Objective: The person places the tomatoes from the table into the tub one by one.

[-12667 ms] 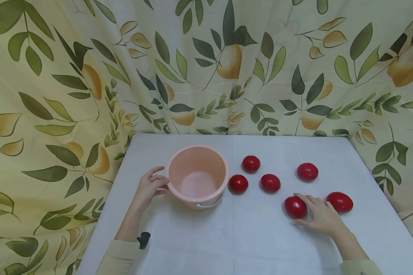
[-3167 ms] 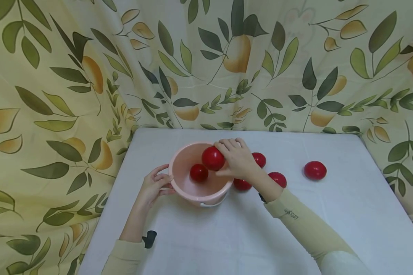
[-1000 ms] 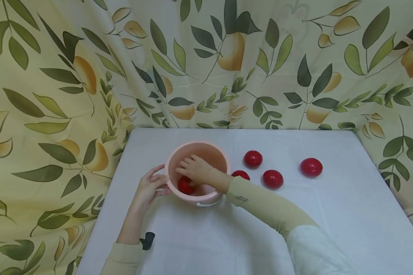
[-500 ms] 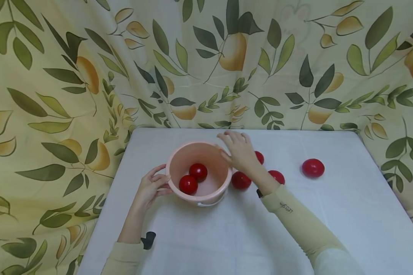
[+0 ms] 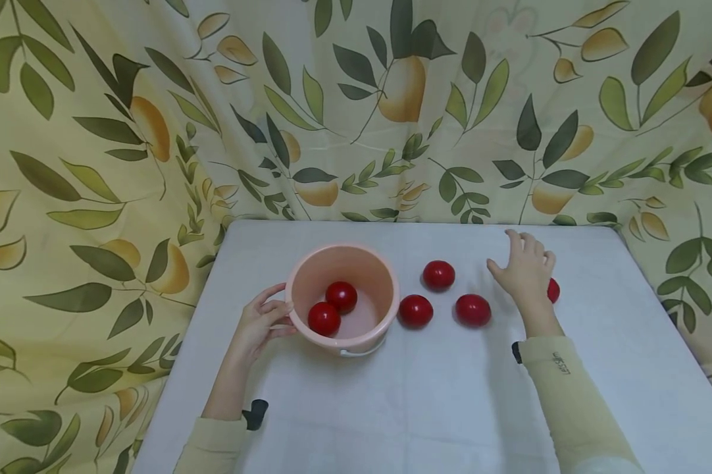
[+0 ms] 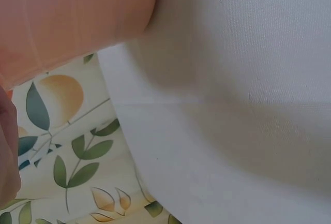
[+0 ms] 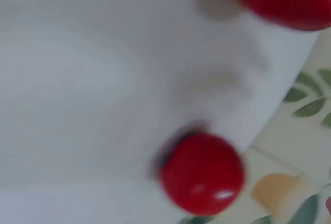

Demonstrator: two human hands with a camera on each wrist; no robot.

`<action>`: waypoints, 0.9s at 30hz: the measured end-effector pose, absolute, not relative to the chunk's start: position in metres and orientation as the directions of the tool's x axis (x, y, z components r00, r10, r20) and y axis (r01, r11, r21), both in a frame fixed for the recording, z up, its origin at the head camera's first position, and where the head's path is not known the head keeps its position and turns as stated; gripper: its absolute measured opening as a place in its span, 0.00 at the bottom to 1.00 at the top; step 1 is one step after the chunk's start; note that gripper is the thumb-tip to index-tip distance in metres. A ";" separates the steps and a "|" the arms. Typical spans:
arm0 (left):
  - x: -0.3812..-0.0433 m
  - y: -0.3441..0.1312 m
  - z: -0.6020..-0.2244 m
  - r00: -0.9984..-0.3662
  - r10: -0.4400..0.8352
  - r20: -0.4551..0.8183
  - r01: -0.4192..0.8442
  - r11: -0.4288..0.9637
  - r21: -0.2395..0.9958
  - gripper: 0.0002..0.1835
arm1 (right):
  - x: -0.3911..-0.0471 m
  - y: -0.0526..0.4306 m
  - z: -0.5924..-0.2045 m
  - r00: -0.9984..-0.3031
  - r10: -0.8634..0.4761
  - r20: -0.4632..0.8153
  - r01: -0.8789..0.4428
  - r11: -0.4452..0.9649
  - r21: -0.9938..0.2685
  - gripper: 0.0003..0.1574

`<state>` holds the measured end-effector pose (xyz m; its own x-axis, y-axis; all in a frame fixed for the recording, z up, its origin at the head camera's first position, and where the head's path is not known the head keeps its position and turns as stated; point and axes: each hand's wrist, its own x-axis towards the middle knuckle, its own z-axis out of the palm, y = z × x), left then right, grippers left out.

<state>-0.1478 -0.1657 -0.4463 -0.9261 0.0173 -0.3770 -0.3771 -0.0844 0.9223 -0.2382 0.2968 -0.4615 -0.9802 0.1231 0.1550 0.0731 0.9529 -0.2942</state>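
A pink bucket (image 5: 356, 345) with a white handle stands upright on the table. Against its left rim, my left hand (image 5: 261, 322) holds it with bent fingers. Inside lie two glossy red balls, tomato-like in look: one red ball (image 5: 324, 319) in front, the other (image 5: 341, 297) touching it behind. To the bucket's right are three more: a near red ball (image 5: 416, 311) by its wall, a far one (image 5: 438, 275) and a third (image 5: 473, 310). My right hand (image 5: 524, 270), fingers spread and nothing in them, partly covers the rightmost red ball (image 5: 553, 290).
A white cloth covers the table (image 5: 403, 408). Behind and to the left hangs a curtain (image 5: 356, 158) printed with leaves and fruit. In the right wrist view, two red balls (image 7: 201, 173) show blurred near the table's edge.
Two red balls have gone from the right side of the table into the bucket. My emptied right hand has swung from the bucket to the far right ball; my left stays at the rim.
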 end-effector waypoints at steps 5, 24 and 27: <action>-0.148 -0.166 -0.447 -0.927 0.023 -0.375 -0.375 -0.100 0.922 0.27 | -0.225 0.336 -0.482 -0.969 0.246 0.026 0.225 0.918 -0.326 0.49; -0.149 -0.170 -0.457 -0.959 0.065 -0.274 -0.281 -0.143 0.949 0.29 | -0.196 0.378 -0.525 -0.908 0.357 -0.220 0.413 0.852 -0.323 0.63; -0.150 -0.170 -0.457 -0.955 0.059 -0.292 -0.298 -0.141 0.944 0.28 | -0.195 0.378 -0.527 -0.907 0.357 -0.222 0.414 0.848 -0.331 0.63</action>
